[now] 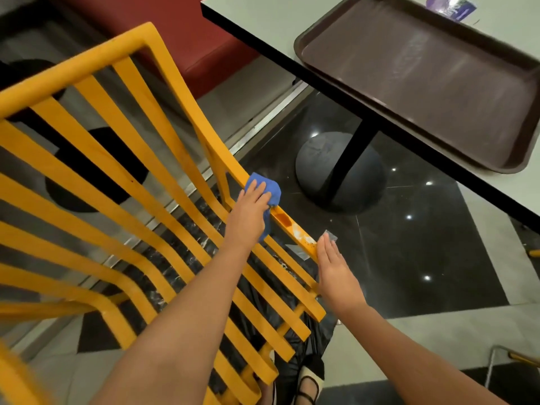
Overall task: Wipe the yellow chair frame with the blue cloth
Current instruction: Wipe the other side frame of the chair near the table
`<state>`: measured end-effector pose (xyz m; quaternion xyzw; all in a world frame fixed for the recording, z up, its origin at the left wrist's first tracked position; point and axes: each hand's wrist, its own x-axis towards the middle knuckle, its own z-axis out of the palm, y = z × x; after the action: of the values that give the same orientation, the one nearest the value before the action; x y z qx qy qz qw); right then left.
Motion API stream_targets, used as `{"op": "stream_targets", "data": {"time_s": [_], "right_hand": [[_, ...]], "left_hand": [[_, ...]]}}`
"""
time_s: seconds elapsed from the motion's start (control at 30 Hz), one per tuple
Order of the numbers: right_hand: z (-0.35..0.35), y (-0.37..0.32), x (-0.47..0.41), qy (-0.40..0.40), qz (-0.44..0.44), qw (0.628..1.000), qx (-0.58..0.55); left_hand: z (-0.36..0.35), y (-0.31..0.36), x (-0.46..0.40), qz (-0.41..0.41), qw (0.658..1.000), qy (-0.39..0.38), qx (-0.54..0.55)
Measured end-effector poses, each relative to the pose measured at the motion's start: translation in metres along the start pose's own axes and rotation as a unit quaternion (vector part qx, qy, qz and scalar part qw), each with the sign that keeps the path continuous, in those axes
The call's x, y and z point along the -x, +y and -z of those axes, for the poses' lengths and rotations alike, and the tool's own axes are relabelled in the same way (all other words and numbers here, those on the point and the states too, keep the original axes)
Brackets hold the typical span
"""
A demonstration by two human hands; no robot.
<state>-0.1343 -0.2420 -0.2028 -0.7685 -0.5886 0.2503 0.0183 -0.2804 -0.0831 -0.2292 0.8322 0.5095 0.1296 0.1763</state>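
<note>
Chair frame (122,159): yellow, slatted, parallel bars running from the curved top rail down through the seat. Tipped toward the camera, filling the left half of the view. Its right-hand side rail runs diagonally down-right; on that rail, below the cloth, a dark orange stain and a whitish smear.

Cloth (267,190): blue, small, bunched. Draped over the chair's right side rail just where the back upright meets it, one end hanging down on the inner side of the rail. Touching the rail, just above the stain.
</note>
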Motion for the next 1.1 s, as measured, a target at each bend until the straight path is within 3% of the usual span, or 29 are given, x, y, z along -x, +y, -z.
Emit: {"op": "stream_targets", "data": {"time_s": [0.07, 0.23, 0.33, 0.5, 0.7, 0.9, 1.1], "right_hand": [[0.000, 0.001, 0.000, 0.000, -0.001, 1.000, -0.007], [-0.004, 0.004, -0.001, 0.018, 0.014, 1.000, 0.000], [-0.002, 0.005, -0.001, 0.015, 0.016, 1.000, 0.001], [-0.005, 0.006, 0.000, 0.021, 0.015, 1.000, -0.001], [-0.004, 0.008, -0.002, 0.015, 0.020, 1.000, -0.003], [-0.005, 0.010, 0.000, 0.024, 0.029, 0.999, 0.009], [-0.003, 0.009, 0.000, 0.023, 0.037, 0.999, 0.007]], "left_hand": [[-0.005, 0.013, 0.008, 0.032, 0.998, 0.040, 0.022], [-0.009, 0.014, 0.024, -0.055, 0.996, -0.057, 0.048], [0.000, 0.005, 0.006, -0.041, 0.995, -0.074, 0.045], [-0.011, 0.035, 0.017, 0.063, 0.996, 0.029, 0.054], [-0.016, 0.035, 0.035, -0.020, 0.996, -0.037, 0.079], [-0.013, 0.042, 0.016, 0.071, 0.996, 0.003, 0.049], [-0.021, 0.048, 0.044, 0.012, 0.997, -0.027, 0.078]]}}
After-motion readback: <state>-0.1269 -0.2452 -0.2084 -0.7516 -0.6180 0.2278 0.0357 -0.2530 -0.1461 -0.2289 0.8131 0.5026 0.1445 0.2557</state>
